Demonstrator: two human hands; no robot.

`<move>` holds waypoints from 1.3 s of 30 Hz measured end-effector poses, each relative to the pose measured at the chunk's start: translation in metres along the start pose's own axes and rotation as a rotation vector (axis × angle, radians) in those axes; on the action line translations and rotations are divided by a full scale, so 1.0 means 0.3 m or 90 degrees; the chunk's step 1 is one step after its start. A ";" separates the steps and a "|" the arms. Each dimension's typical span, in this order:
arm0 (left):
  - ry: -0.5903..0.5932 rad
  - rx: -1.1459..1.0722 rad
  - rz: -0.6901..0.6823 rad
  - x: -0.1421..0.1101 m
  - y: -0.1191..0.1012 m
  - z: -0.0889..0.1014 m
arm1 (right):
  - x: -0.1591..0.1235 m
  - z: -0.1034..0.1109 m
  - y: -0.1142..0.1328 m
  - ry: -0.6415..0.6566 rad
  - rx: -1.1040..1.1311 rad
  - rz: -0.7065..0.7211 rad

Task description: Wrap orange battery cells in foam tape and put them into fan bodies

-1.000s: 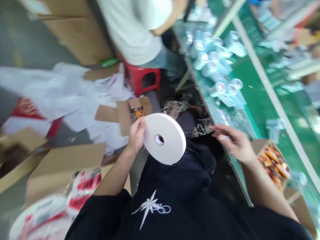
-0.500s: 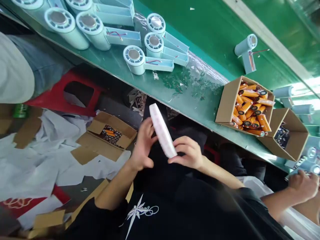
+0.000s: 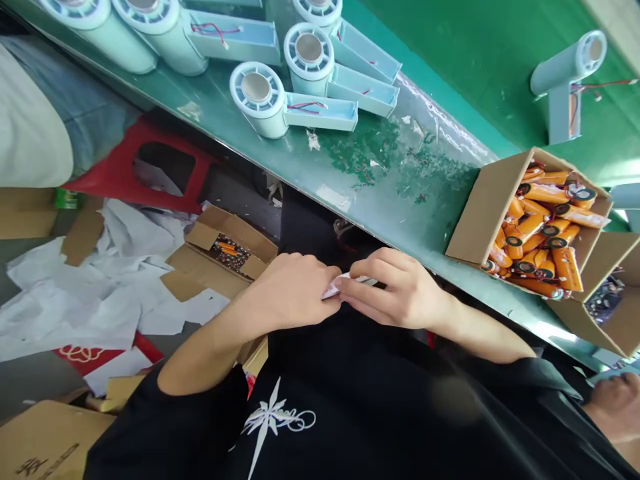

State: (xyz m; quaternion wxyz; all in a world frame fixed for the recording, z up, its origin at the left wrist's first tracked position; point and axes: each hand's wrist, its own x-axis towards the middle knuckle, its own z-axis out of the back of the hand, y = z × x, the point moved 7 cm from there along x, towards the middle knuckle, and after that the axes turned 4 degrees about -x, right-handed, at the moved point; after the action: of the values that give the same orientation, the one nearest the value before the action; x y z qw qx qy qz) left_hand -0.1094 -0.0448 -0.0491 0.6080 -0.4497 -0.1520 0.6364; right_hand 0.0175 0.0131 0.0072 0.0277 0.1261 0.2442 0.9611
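Close in front of my black shirt, both hands meet around a narrow white roll of tape with faint pink marks. My left hand is closed on its left end, the back of the hand upward and the fingertips mostly hidden. On the other end, my right hand pinches the roll between thumb and fingers. Only small parts of the roll show between and beneath the fingers. The two hands nearly touch each other.
Pale blue fan-like housings with wired handles stand on the green bench. An open carton of orange batteries sits at right, beside another carton. At left are a red stool and paper. A co-worker's hand is far right.
My left hand has come from open beside the roll to closed on it. The roll has tipped from upright to lying low between my hands. The view has shifted slightly.
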 end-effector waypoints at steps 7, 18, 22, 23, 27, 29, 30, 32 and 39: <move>-0.047 0.020 -0.047 0.073 -0.068 0.009 | -0.083 0.009 -0.057 0.091 -0.079 -0.158; 0.015 0.042 -0.080 0.162 -0.142 -0.077 | -0.158 0.044 -0.080 0.179 -0.126 -0.232; -0.014 0.058 -0.065 0.175 -0.154 -0.072 | -0.166 0.039 -0.086 0.149 -0.180 -0.243; -0.016 0.053 -0.061 0.176 -0.155 -0.073 | -0.167 0.034 -0.091 0.144 -0.169 -0.246; 0.000 0.022 -0.054 0.179 -0.155 -0.079 | -0.176 0.015 -0.131 0.130 -0.035 -0.288; 0.016 0.018 -0.060 0.180 -0.158 -0.083 | -0.183 0.007 -0.153 0.125 0.045 -0.319; 0.024 0.019 -0.063 0.181 -0.159 -0.085 | -0.186 0.004 -0.160 0.125 0.080 -0.328; 0.033 0.023 -0.066 0.181 -0.159 -0.088 | -0.190 0.002 -0.167 0.132 0.121 -0.331; 0.039 0.064 -0.055 0.189 -0.156 -0.094 | -0.182 0.015 -0.167 0.151 0.116 -0.301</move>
State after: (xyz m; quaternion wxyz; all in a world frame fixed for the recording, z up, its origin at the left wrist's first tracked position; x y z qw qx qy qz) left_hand -0.0501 0.0069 -0.0517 0.6612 -0.4307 -0.1205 0.6023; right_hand 0.0710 0.0529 -0.0254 0.2106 -0.0458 0.3540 0.9101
